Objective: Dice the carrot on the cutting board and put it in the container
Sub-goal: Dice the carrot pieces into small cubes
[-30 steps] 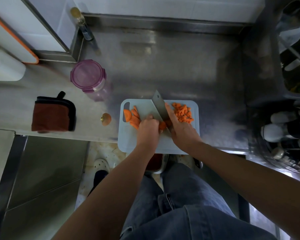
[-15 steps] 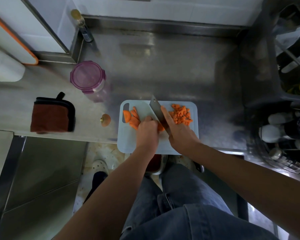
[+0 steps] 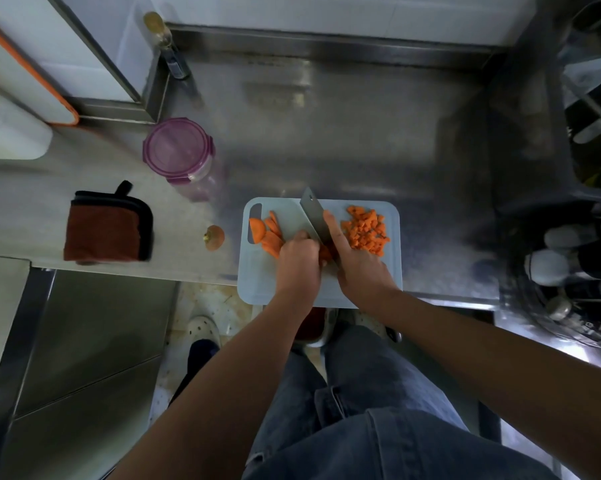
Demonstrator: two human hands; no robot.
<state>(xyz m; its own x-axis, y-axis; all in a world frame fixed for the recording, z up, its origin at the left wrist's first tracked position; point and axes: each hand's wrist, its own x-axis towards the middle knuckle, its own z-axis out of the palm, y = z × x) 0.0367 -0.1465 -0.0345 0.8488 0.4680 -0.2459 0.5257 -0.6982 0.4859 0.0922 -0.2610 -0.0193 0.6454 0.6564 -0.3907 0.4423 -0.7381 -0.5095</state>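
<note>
Carrot slices (image 3: 269, 233) on the left of the cutting board (image 3: 257, 282), diced carrot (image 3: 365, 232) heaped on its right, left grip (image 3: 297, 261) curled over slices at mid-board, right grip (image 3: 358, 268) closed round the knife (image 3: 313, 216), forefinger along the blade, purple-lidded container (image 3: 178, 150) on the table (image 3: 361, 133), well apart to the left

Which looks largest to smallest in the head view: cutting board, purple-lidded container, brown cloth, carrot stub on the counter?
1. cutting board
2. brown cloth and purple-lidded container, too alike to rank
3. carrot stub, smallest
</note>
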